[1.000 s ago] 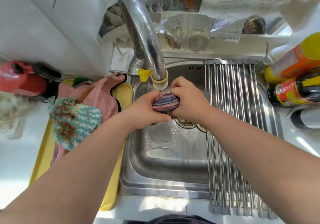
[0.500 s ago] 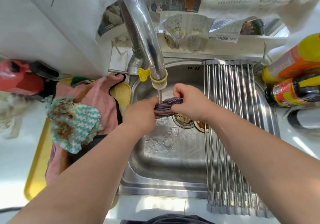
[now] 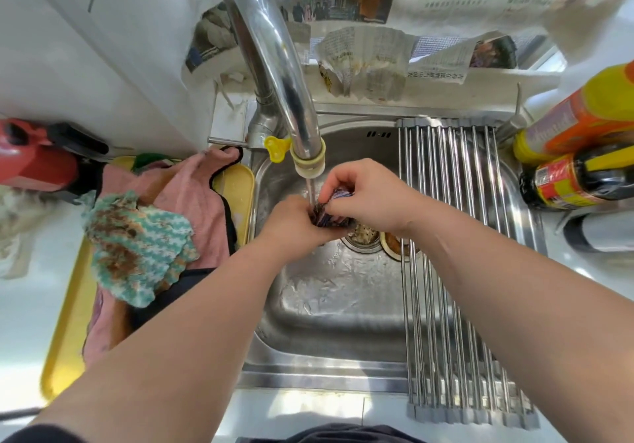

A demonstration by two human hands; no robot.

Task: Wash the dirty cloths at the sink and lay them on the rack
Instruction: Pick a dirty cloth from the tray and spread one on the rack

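Note:
A small dark striped cloth (image 3: 328, 214) is bunched between both hands under the running tap (image 3: 274, 65), over the steel sink (image 3: 343, 322). My left hand (image 3: 291, 226) grips its left side from below. My right hand (image 3: 370, 199) pinches its upper right part with curled fingers. Most of the cloth is hidden by the hands. Left of the sink, a stained teal crocheted cloth (image 3: 137, 250) lies on a pink cloth (image 3: 192, 199) in a yellow tray (image 3: 65, 332). A roll-up metal rack (image 3: 456, 236) spans the sink's right side.
Orange and dark sauce bottles (image 3: 583, 154) stand right of the rack. A red object (image 3: 37, 157) sits at the far left. Newspaper (image 3: 363, 61) hangs along the back ledge. The drain strainer (image 3: 363, 233) holds food scraps.
The cloth, held as a rounded wad a second ago, has been squeezed and twisted into a smaller bunch. Both hands have shifted slightly under the water stream.

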